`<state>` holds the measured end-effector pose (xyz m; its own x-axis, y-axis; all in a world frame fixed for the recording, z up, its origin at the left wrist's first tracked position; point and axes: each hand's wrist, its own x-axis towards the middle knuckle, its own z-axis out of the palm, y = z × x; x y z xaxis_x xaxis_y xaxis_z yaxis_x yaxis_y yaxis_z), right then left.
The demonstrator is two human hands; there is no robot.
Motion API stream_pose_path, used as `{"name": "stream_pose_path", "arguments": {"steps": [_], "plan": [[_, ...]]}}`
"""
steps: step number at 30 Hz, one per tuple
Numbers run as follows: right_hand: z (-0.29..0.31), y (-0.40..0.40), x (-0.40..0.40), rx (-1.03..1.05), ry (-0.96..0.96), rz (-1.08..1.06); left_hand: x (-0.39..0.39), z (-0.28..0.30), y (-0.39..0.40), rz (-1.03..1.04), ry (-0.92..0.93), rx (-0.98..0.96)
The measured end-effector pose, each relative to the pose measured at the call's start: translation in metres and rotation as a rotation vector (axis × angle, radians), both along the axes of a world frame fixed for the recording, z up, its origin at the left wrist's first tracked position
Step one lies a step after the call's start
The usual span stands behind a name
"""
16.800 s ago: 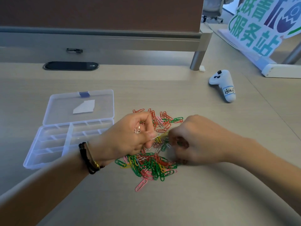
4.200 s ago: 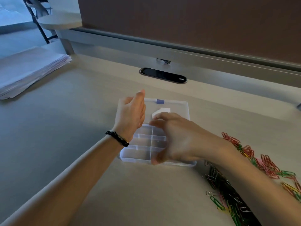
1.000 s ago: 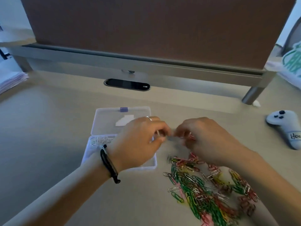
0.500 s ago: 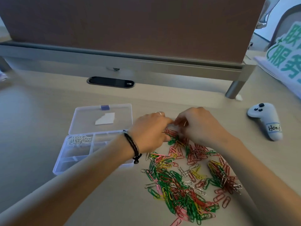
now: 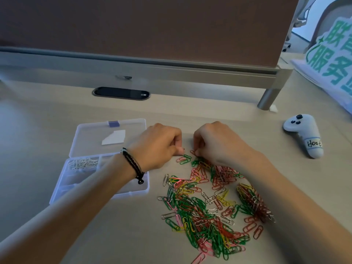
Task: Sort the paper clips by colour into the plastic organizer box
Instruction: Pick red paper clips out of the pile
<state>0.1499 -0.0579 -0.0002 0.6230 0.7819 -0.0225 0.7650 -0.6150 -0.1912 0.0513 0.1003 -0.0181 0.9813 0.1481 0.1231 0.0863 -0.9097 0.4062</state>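
Observation:
A loose pile of paper clips (image 5: pixel 205 206) in green, red, pink, yellow and silver lies on the desk, right of the clear plastic organizer box (image 5: pixel 62 189). The box is open, its lid (image 5: pixel 91 136) laid flat behind it. Silver clips (image 5: pixel 82 163) fill its far left compartment. My left hand (image 5: pixel 158 147) hovers at the pile's far edge with curled fingers, and a small dark tip shows between thumb and forefinger, just above a green clip (image 5: pixel 185 159). My right hand (image 5: pixel 215 143) is beside it, its fingertips pinching a red clip (image 5: pixel 192 152) on the pile's far edge.
A white game controller (image 5: pixel 304 136) with a handwritten label lies at the right. A dark cable slot (image 5: pixel 121 93) sits in the desk behind the box, below the brown partition. A partition leg (image 5: pixel 268 99) and a green-lettered sign (image 5: pixel 331 60) stand at the far right.
My hands, joined together half a second ago, have parted and dropped to the pile's far edge. The view has shifted slightly left.

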Motion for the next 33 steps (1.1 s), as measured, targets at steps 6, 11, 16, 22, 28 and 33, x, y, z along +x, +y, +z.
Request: {"name": "stream_pose_path", "arguments": {"steps": [6,11,16,22,28,33], "plan": [[0.011,0.009,-0.008,-0.114,-0.198,0.044,-0.01,0.003,0.003,0.041,0.039,-0.588],[0.011,0.018,-0.012,-0.126,-0.243,0.031,-0.014,0.013,0.001,0.116,0.074,-0.887],[0.015,0.001,0.0,0.288,0.525,-0.191,-0.015,0.019,-0.001,0.177,0.083,-1.524],[0.02,-0.019,-0.01,0.816,1.49,-0.382,-0.019,0.021,-0.007,0.185,0.215,-1.581],[0.016,-0.024,-0.02,0.984,1.83,-0.535,-0.022,0.011,-0.016,0.188,0.082,-0.48],[0.008,-0.019,-0.025,0.636,0.962,-0.434,-0.034,0.006,-0.024,0.146,0.065,-0.152]]}}
